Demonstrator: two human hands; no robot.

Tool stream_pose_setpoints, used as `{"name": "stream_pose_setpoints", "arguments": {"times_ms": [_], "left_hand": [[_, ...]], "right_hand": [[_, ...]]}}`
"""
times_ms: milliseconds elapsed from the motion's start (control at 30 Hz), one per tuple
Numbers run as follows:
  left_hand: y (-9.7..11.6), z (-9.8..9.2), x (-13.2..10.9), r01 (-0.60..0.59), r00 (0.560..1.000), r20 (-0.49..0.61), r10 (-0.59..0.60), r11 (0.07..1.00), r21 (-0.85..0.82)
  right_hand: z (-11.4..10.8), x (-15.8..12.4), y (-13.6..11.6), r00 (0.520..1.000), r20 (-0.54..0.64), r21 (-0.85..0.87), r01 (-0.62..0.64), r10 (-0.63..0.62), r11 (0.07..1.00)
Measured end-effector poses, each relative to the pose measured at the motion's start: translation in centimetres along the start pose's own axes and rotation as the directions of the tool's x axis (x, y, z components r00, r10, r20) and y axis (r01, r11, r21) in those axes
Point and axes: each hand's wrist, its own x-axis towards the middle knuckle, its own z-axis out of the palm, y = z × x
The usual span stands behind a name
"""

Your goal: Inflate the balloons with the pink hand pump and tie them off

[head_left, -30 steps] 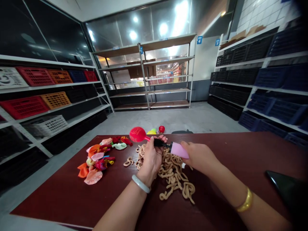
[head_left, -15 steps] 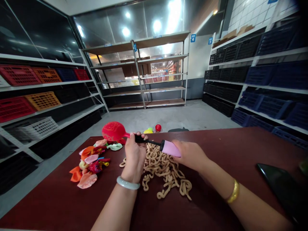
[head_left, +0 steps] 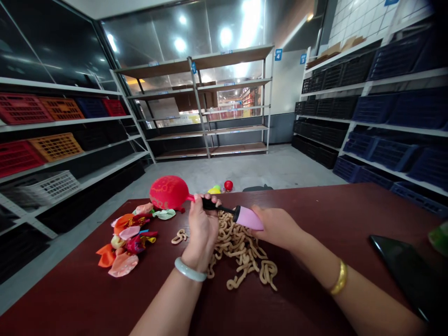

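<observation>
A balloon pump (head_left: 248, 217) with a lilac barrel and a black rod stretches between my two hands above the table. My right hand (head_left: 275, 224) is wrapped round the lilac barrel. My left hand (head_left: 203, 224) grips the black nozzle end, with the neck of a red balloon (head_left: 169, 192) pinched at its tip. The balloon is partly inflated and bears faint printed marks. Beneath the pump lies a heap of long tan twisted balloons (head_left: 241, 247), partly hidden by my left hand. To the left sits a pile of limp coloured balloons (head_left: 130, 240).
A dark tablet-like slab (head_left: 395, 270) lies at the table's right, with a blurred green object (head_left: 439, 238) beside it. Small inflated balloons, one of them red (head_left: 228, 185), show beyond the far edge of the brown table (head_left: 329, 224). Crate-filled shelves stand on both sides.
The red balloon looks slightly larger and rounder. My left hand has shifted a little right, nearer the lilac barrel, so less of the black rod shows. The view has turned slightly.
</observation>
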Motion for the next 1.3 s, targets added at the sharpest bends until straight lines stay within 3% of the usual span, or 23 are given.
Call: {"name": "stream_pose_setpoints", "arguments": {"times_ms": [167,400,533,700,800,1000,1167,1300], "left_hand": [[-2.3,1.0,-2.1,0.051,0.998,0.023,-0.052,0.999,0.019],[-3.1,1.5,-3.2,0.099,0.995,-0.017,-0.098,0.993,0.064],[-0.8,1.6,-1.5,0.033,0.999,0.016,-0.034,0.998,0.049],[3.4,0.1,2.3,-0.060,0.991,-0.121,0.064,0.998,0.031],[4.1,-0.4,3.1,-0.096,0.988,-0.117,0.101,0.994,0.045],[1.2,0.3,1.3,-0.146,0.988,-0.035,0.148,0.988,0.046],[-2.1,1.6,-2.2,-0.019,0.999,0.043,0.017,0.999,0.049],[-3.5,2.4,-4.1,0.050,0.998,0.035,-0.053,0.996,0.071]], "right_hand": [[-0.2,-0.3,-1.1,1.000,-0.009,0.009,-0.024,0.024,1.000],[0.5,-0.2,-2.7,0.989,-0.043,-0.044,-0.143,0.141,0.989],[0.0,-0.1,-2.1,0.991,-0.079,-0.094,-0.119,0.112,0.988],[-0.3,0.6,0.3,0.992,-0.070,-0.156,-0.111,0.101,0.982],[-0.2,0.8,1.4,0.994,-0.057,-0.178,-0.105,0.097,0.978],[-0.2,0.6,1.2,0.990,-0.047,-0.165,-0.141,0.135,0.976],[-0.5,0.1,-0.9,0.992,-0.044,-0.135,-0.127,0.122,0.983],[-0.6,-0.2,-2.0,0.990,-0.052,-0.113,-0.139,0.134,0.984]]}}
